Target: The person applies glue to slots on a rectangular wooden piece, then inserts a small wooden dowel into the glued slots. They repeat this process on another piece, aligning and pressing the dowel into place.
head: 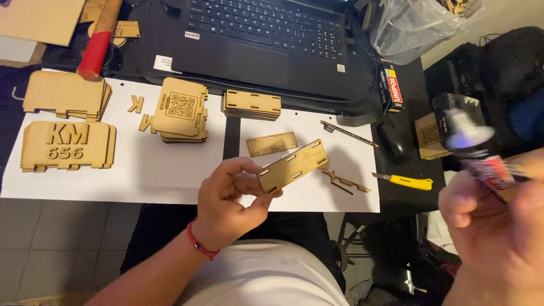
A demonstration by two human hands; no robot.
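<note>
My left hand (pixel 229 201) pinches one end of a thin rectangular wooden panel (pixel 294 165) with slots and notched edges, held tilted above the white paper (pixel 170 175) on the desk. At the right edge of the view, blurred and close to the camera, my right hand (pixel 498 226) grips a glue tube (pixel 476 150) with a white cap and a dark body, its cap end pointing up and to the left. A second, similar slotted panel (pixel 272 144) lies flat on the paper just beyond the held one.
Stacks of laser-cut wooden plates (pixel 182 110) (pixel 252 104) (pixel 67 146) (pixel 65 93) lie on the paper. A black laptop (pixel 266 39) sits behind them. A yellow utility knife (pixel 405 181), thin wood scraps (pixel 343 181), a small glue box (pixel 391 88) and a red-handled tool (pixel 96 48) lie around.
</note>
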